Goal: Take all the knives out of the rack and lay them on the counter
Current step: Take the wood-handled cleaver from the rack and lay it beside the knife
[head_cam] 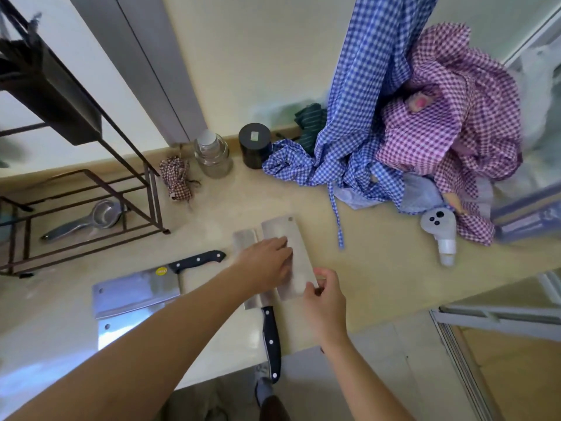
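Worktop [379, 253]: pale beige stone, cream wall behind, checked cloths heaped at the right.
Rack [91, 208]: dark metal frame at the left — a metal strainer [91, 220] lies beneath it.
Jars: clear glass jar [212, 156] and black canister [254, 145] by the wall, contents unclear.
Cleavers: four on the worktop — one [136, 290] left, another [285, 247] under both hands.
Left hand [267, 265]: flat on the blade, grip released.
Right hand [326, 299]: pinching that blade's near end.

Four cleavers lie on the worktop: two at lower left [136, 291] [121, 326], two mid-frame [247, 238] [285, 235]. Two jars stand at the wall, one clear [212, 153], one dark [254, 145]. One metal strainer [88, 220] sits under the rack [91, 189].
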